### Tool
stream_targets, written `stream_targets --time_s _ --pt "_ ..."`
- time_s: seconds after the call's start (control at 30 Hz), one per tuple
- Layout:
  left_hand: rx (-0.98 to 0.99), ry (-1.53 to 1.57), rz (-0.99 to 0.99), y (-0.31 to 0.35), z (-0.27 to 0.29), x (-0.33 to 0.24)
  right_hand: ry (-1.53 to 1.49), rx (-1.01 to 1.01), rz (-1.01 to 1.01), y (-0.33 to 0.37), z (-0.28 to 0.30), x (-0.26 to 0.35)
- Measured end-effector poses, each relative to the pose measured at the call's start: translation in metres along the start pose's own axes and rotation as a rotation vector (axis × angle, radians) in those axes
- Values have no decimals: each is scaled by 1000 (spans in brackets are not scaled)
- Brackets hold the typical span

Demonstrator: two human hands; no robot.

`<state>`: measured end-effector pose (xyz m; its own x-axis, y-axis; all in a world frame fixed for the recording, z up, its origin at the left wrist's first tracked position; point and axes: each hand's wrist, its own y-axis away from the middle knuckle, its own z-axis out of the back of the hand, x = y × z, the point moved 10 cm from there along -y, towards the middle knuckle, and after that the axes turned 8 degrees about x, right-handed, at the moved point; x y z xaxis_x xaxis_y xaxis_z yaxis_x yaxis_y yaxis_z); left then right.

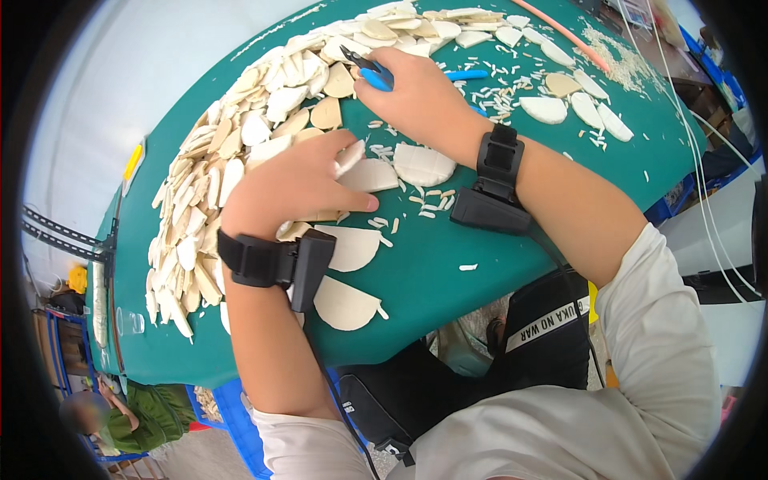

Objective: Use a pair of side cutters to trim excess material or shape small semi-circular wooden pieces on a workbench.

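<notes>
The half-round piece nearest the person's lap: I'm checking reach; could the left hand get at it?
Probably yes: the piece lies mostly uncovered, only a black wrist device overlapping its left side; the left hand would need to draw back.

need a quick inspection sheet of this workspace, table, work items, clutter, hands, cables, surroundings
surface: green table cover, curved by the fisheye view
work items: pile of flat white and cream pieces, many overlapping; a half-round white piece lies right of the left hand; blue-handled nippers
clutter: small white offcuts scattered about; pinkish-orange rod at the far side
hands: right hand holds the nippers; left hand is over the pieces, its grip unclear
cables: black cable along the left forearm; white cables at right
surroundings: blue crate below the table edge; person in green at lower left
</notes>
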<state>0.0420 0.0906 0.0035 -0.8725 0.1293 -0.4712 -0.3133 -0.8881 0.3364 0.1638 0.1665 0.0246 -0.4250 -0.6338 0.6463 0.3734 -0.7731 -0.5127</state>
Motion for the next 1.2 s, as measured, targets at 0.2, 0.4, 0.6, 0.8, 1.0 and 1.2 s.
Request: stream_targets --time_s 0.2,0.4,0.6,0.8,1.0,1.2 --pt "-38 -25 -11 -4 7 5 -30 -32 9 0 3 -2" --pt "-250 283 114 4 34 42 -76 -34 -31 0 11 3" --pt "-449 1128 -232 9 52 45 -221 -42 16 3 7 5" --pt "-404 1251 -393 11 49 36 -264 66 79 7 1 23" --pt "-415 1308 -338 3 39 27 -235 168 180 11 -11 30" --pt "-353 1269 -411 3 41 6 -164 86 186 4 -2 36"
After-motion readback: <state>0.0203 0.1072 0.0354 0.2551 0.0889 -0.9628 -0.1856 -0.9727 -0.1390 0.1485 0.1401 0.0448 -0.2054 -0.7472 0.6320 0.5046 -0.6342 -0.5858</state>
